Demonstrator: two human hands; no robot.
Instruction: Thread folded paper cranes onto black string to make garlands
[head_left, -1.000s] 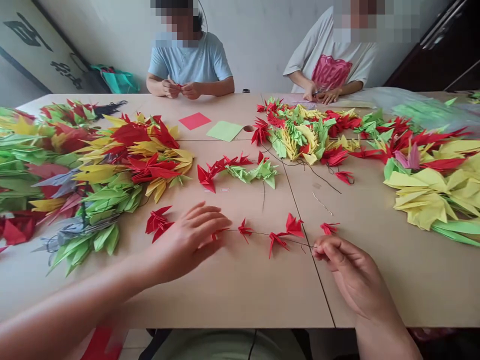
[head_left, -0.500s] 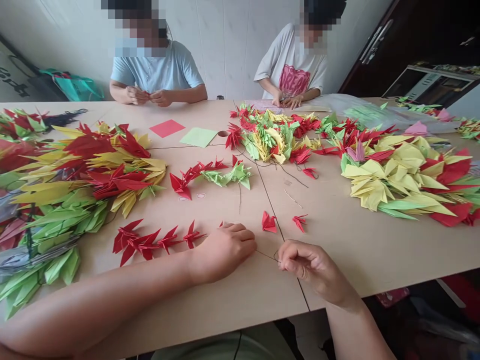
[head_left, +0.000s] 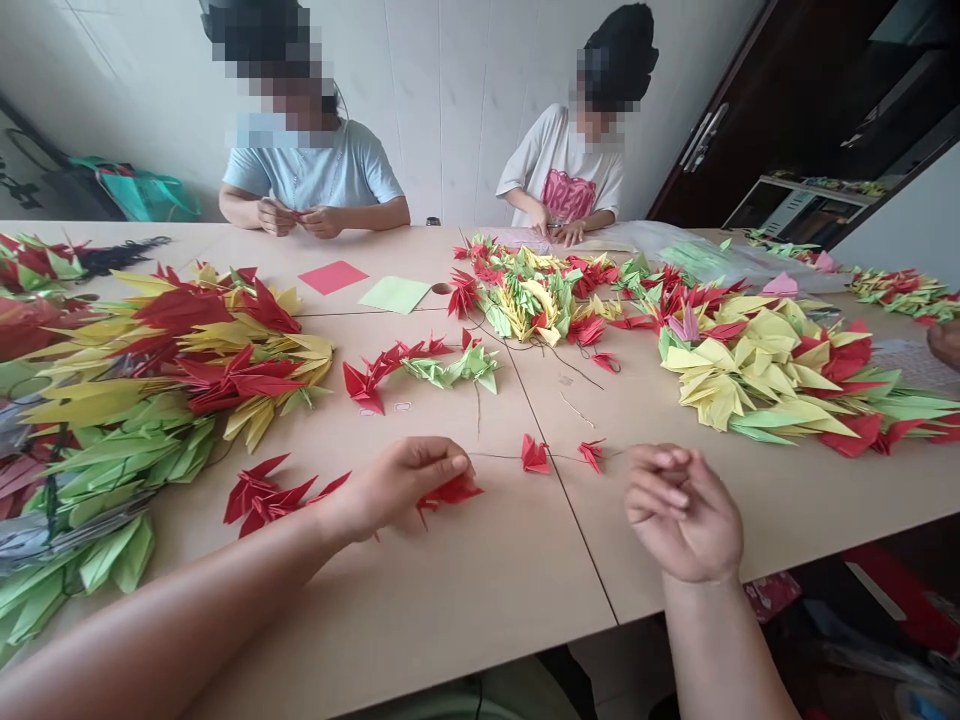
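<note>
My left hand (head_left: 409, 485) is closed, its fingertips pinching a thin dark thread (head_left: 495, 457). Below those fingers is a folded red paper crane (head_left: 454, 490), partly covered by the hand. My right hand (head_left: 682, 510) is raised, palm toward me, fingers curled around the thread's other end. Between the hands the thread is stretched nearly level, passing by two loose red cranes, one (head_left: 535, 455) at the middle and a smaller one (head_left: 591, 455) nearer the right hand. More red cranes (head_left: 266, 495) lie in a row left of my left wrist, partly hidden by my arm.
Piles of red, yellow and green folded paper lie left (head_left: 150, 370) and right (head_left: 757, 370). A short red-and-green string (head_left: 450, 370) lies ahead, with red (head_left: 334, 277) and green (head_left: 395, 294) paper squares beyond. Two people sit opposite; another hand (head_left: 946, 343) shows at right.
My right hand has moved right and turned palm toward me, drawing the thread out longer. My left hand has shifted left and lifted slightly, with a red crane now showing under it.
</note>
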